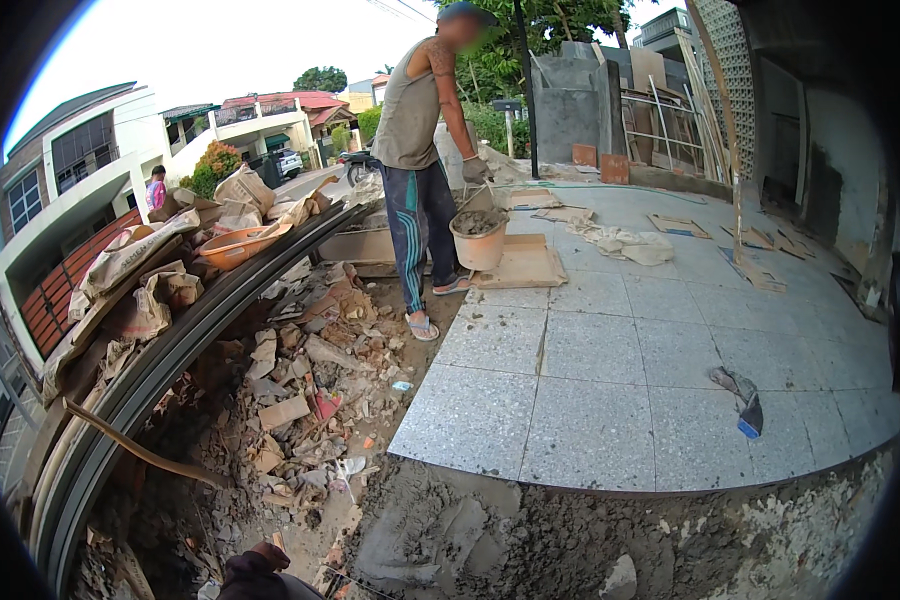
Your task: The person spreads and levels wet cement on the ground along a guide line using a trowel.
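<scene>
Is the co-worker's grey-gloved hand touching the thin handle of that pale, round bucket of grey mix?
Touching. The head view shows the grey-gloved hand closed over the thin handle at its peak, above the pale, round bucket.

Outdoors, under a bright, mostly white sky (230, 45), lit by soft daylight. Paved ahead and to the right of the hands (269, 553) with grey speckled floor tiles (590, 412), dustier farther off. Closed in well to the right of the hands by a rough grey plastered wall (852, 212), shaded, with a patterned block screen (722, 50) beyond. Backed far ahead of the hands by a grey block wall (565, 125) and green trees (490, 75). Faced, far ahead and left of the hands, by a white house (142, 118) with dark windows (83, 152) and, farther along, by a red roof (305, 100).
</scene>
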Demonstrator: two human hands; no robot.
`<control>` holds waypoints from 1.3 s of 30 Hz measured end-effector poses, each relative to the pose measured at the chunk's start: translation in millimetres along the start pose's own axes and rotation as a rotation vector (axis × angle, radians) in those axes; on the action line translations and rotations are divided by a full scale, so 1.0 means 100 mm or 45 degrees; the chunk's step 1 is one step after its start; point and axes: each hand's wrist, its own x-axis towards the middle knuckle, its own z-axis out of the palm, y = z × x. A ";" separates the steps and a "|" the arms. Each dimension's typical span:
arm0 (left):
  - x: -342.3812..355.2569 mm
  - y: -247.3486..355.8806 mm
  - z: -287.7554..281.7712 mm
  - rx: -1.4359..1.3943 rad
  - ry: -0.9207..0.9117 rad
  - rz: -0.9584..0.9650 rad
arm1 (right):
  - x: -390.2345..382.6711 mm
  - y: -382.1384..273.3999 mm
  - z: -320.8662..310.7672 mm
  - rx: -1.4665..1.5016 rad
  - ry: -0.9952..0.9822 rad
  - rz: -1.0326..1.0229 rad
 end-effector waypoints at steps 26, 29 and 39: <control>0.93 2.43 0.70 1.255 -0.438 0.955 | -1.63 -0.59 -0.45 -0.122 0.297 0.020; 0.73 2.40 1.02 0.919 -0.506 0.915 | -1.57 -0.56 -0.10 -0.262 0.286 -0.076; -0.17 2.53 1.99 0.693 -0.795 1.215 | -0.99 -1.43 0.19 -0.478 -0.091 -0.199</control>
